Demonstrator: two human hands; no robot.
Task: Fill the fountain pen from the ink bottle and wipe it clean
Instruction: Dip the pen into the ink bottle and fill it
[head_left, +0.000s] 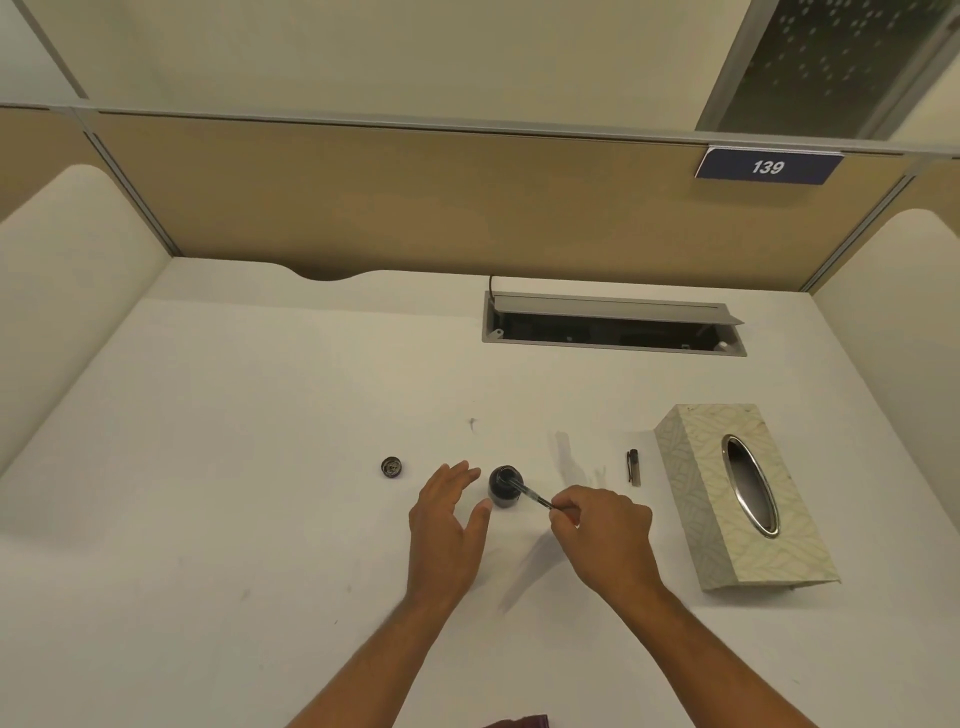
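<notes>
A small dark ink bottle (503, 487) stands uncapped on the white desk. The fountain pen (530, 494) slants into the bottle's mouth, nib end down, and my right hand (605, 535) pinches its back end. My left hand (449, 519) hovers just left of the bottle with fingers apart, thumb close to the glass; I cannot tell whether it touches. The bottle's round cap (391, 466) lies to the left. The pen's dark cap (633, 467) lies to the right, next to the tissue box (701, 499).
The patterned tissue box with an oval metal slot sits at the right. An open cable tray (613, 325) is set into the desk at the back. Partition walls enclose the desk on three sides. Something dark red (519, 722) shows at the near edge.
</notes>
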